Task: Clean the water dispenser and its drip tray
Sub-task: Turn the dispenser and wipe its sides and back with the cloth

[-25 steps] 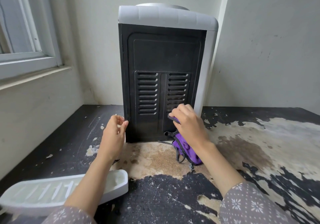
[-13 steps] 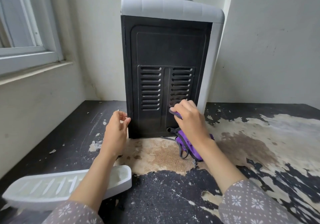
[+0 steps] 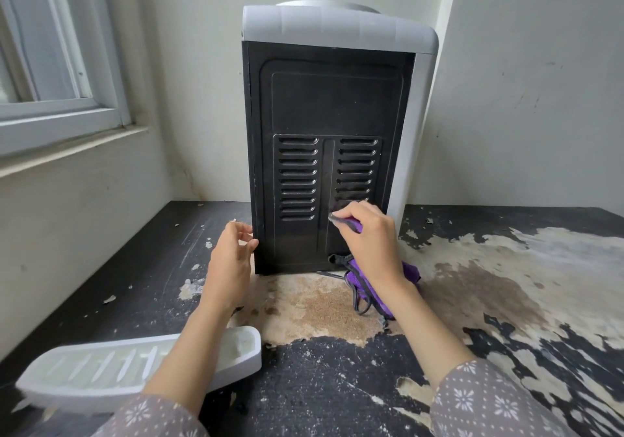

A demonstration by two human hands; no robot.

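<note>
The water dispenser [image 3: 332, 105] stands on the table with its black, vented back panel facing me and a grey top. My right hand [image 3: 369, 240] grips a purple cloth [image 3: 369, 289] and presses a corner of it against the lower right vents. The rest of the cloth hangs down to the table by the dispenser's base. My left hand [image 3: 229, 264] hovers at the dispenser's lower left edge, fingers loosely curled, holding nothing. The white drip tray [image 3: 101, 367] lies on the table at the front left, partly under my left forearm.
The table [image 3: 506, 284] has a black surface peeling to bare tan patches. A window sill [image 3: 67, 152] runs along the left wall. Walls close in behind and to the right of the dispenser. A black cord [image 3: 358, 298] lies by the cloth.
My right hand with the cloth has slid slightly up and left along the lower vents. My left hand stays beside the dispenser's left edge. The view shifted a little.
</note>
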